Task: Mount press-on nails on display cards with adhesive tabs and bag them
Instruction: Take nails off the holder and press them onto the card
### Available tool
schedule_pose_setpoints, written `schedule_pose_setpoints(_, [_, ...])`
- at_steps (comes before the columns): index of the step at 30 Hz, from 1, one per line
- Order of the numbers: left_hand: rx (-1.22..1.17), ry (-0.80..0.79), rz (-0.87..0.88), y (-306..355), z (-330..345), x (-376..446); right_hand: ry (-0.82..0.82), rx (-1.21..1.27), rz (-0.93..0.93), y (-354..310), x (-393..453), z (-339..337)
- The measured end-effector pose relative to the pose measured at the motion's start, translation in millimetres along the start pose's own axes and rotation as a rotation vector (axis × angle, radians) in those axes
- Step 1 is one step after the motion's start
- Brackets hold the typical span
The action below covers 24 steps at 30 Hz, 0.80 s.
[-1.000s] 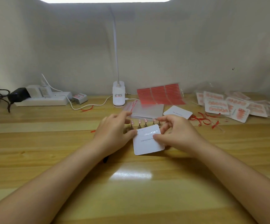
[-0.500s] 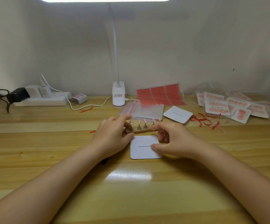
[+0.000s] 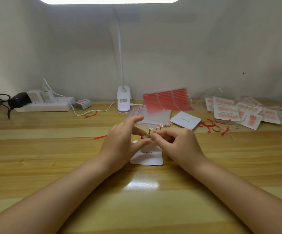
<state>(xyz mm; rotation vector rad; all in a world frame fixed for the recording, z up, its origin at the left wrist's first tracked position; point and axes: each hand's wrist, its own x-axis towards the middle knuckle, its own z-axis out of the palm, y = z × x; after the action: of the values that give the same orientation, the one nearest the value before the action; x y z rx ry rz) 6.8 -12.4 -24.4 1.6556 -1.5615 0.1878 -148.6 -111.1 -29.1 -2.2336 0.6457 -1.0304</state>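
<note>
1. A square white display card with rounded corners and the printed words "Handmade Nail" (image 3: 148, 157) lies flat on the striped wooden table (image 3: 52, 166), near the middle; both hands meet just above its far edge.
2. The left hand (image 3: 121, 142) has its fingers spread and loosely extended, the thumb reaching toward the right hand; whether it pinches anything is too small to tell.
3. The right hand (image 3: 175, 144) has its fingers curled, thumb and forefinger drawn narrow at the tips beside the left thumb; what lies between them cannot be made out.
4. Just behind the hands stands a row of pink press-on nails on small metal stands (image 3: 158, 128); the base is mostly hidden.
5. Further back lies a stack of clear plastic bags with red-striped tops (image 3: 155, 115); a red sheet of adhesive tabs (image 3: 167, 100) leans against the wall.
6. A second white card (image 3: 186, 119) lies to the right; red peeled strips (image 3: 211, 125) are scattered beside it; finished bagged nail cards (image 3: 229, 112) are piled at far right.
7. A white clip lamp (image 3: 123, 102) stands at the back centre; a white power strip with plugs (image 3: 45, 103) sits at left.
</note>
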Motion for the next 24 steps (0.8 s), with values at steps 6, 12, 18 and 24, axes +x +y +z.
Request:
schedule_pose_setpoints(6, [0.046, 0.000, 0.079, 4.8, 0.6, -3.5, -0.050, 0.073, 0.008, 2.1, -0.6, 5.9])
schedule_pose_setpoints(12, [0.072, -0.034, 0.097, 6.4, 1.6, -3.5, 0.000, 0.047, -0.015, 1.7, -0.8, 9.4])
schedule_pose_setpoints(18, [0.101, -0.039, -0.155, -11.1, 2.5, 5.7, 0.051, 0.082, 0.042, 2.6, 1.1, 7.9])
schedule_pose_setpoints(24, [0.141, -0.139, -0.211, -17.6, 5.5, 9.2, 0.086, 0.098, 0.071, -0.3, 0.4, 7.8])
